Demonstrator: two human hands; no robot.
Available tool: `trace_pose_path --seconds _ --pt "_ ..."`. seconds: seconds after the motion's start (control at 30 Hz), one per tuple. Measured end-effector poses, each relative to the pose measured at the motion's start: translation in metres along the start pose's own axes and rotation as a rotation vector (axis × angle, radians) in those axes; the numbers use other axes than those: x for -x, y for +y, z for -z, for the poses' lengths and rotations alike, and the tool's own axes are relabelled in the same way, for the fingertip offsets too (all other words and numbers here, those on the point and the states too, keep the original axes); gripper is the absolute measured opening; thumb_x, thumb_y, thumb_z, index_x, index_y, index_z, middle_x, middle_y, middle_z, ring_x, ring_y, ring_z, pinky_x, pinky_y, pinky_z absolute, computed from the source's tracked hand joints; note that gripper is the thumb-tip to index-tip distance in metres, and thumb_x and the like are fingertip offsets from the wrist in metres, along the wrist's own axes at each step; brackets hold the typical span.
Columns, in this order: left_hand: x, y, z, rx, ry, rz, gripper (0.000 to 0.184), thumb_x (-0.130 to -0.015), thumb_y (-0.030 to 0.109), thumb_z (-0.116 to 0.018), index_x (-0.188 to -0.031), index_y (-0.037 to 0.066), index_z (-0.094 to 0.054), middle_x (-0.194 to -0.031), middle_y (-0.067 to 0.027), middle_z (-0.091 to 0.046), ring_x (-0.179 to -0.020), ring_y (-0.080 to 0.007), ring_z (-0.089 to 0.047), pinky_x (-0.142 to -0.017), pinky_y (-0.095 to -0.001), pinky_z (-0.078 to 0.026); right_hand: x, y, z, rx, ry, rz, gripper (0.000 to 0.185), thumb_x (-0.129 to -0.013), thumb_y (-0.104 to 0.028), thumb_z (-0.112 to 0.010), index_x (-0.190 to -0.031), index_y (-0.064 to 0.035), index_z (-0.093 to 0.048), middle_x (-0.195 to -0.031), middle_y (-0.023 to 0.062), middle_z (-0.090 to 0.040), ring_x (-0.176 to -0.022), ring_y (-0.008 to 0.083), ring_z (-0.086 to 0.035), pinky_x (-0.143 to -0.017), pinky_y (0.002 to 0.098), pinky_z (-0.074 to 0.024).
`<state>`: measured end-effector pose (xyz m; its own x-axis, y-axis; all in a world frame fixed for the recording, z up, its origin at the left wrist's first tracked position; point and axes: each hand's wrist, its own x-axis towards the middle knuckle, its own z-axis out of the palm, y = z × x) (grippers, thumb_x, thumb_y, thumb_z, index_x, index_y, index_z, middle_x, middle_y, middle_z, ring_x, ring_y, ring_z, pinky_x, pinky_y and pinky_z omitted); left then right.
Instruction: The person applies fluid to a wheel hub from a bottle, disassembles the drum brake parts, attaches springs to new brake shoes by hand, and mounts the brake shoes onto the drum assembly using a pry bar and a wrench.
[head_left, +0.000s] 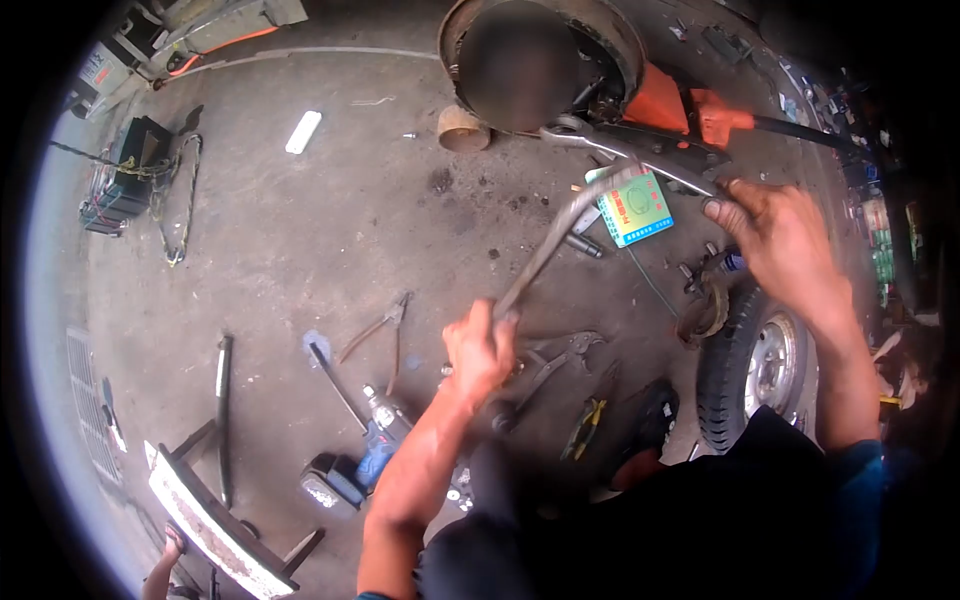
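Note:
My right hand (775, 235) is closed round the shaft of a ring wrench (655, 160). The wrench's ring end lies by the lower edge of a rusty round drum (625, 45), whose middle is blurred out. My left hand (480, 345) grips a long metal bar (545, 250), which slants up to the right. Motion smears the bar's far end, and it crosses near the wrench; I cannot tell whether they touch. Beneath them lie a green and yellow box (645, 208) and a dark socket (584, 245).
A tyre on a wheel (735, 370) is at the right, and an orange jack (715, 115) behind. Pliers (385, 325), a cordless impact wrench (380, 445) and yellow-handled pliers (585, 428) lie on the floor. A battery (130, 170) and a low stool (215, 535) are at the left, with another person's limb nearby.

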<state>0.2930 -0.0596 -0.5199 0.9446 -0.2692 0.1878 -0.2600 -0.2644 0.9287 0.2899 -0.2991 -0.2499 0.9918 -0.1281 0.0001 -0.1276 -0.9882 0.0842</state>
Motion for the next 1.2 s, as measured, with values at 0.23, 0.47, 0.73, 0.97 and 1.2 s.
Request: trace_pose_path --seconds 0.23,0.47,0.73,0.97,1.2 --pt "-0.011 -0.010 -0.004 -0.013 -0.028 0.208 0.022 -0.091 0.019 -0.058 -0.088 -0.002 -0.053 -0.058 -0.0220 -0.056 -0.056 -0.0420 -0.060 -0.049 -0.0440 -0.044 0.003 -0.003 -0.013 -0.073 -0.001 -0.007 0.031 -0.090 -0.025 -0.063 -0.099 0.0039 -0.068 -0.070 0.0253 -0.062 -0.069 0.0430 -0.061 -0.064 0.0487 -0.0461" --pt "0.010 0.003 0.016 0.161 0.049 0.012 0.027 -0.095 0.023 -0.059 -0.091 -0.003 -0.055 -0.055 -0.0141 -0.052 -0.046 -0.0291 -0.055 -0.047 -0.0345 -0.041 0.030 0.020 -0.023 -0.320 0.056 0.057 0.028 -0.090 -0.015 -0.064 -0.107 0.0077 -0.064 -0.078 0.0236 -0.065 -0.068 0.0326 -0.067 -0.063 0.0373 -0.0507" --pt "0.003 0.018 0.012 0.223 0.058 -0.063 0.028 -0.096 0.027 -0.057 -0.090 0.000 -0.056 -0.058 -0.0111 -0.055 -0.047 -0.0247 -0.055 -0.048 -0.0334 -0.042 0.047 0.039 -0.048 -0.548 0.079 -0.119 0.029 -0.094 -0.015 -0.062 -0.112 0.0078 -0.062 -0.082 0.0111 -0.067 -0.068 0.0154 -0.062 -0.064 0.0289 -0.0498" --pt "-0.006 0.021 0.012 0.298 0.093 -0.082 0.028 -0.097 0.027 -0.054 -0.089 0.001 -0.056 -0.060 -0.0071 -0.055 -0.048 -0.0203 -0.054 -0.048 -0.0312 -0.041 0.054 -0.007 -0.087 -1.011 0.063 -0.370 0.025 -0.097 -0.021 -0.060 -0.109 0.0012 -0.064 -0.086 -0.0031 -0.059 -0.081 0.0072 -0.050 -0.072 0.0244 -0.0424" --pt "-0.002 0.023 0.008 0.355 0.197 -0.213 0.029 -0.097 0.026 -0.054 -0.092 -0.003 -0.057 -0.062 -0.0089 -0.057 -0.050 -0.0225 -0.058 -0.048 -0.0315 -0.043 0.057 -0.018 -0.122 -1.110 0.212 -0.413 0.031 -0.097 -0.026 -0.059 -0.110 0.0017 -0.064 -0.080 0.0012 -0.059 -0.076 0.0081 -0.049 -0.068 0.0256 -0.0419"
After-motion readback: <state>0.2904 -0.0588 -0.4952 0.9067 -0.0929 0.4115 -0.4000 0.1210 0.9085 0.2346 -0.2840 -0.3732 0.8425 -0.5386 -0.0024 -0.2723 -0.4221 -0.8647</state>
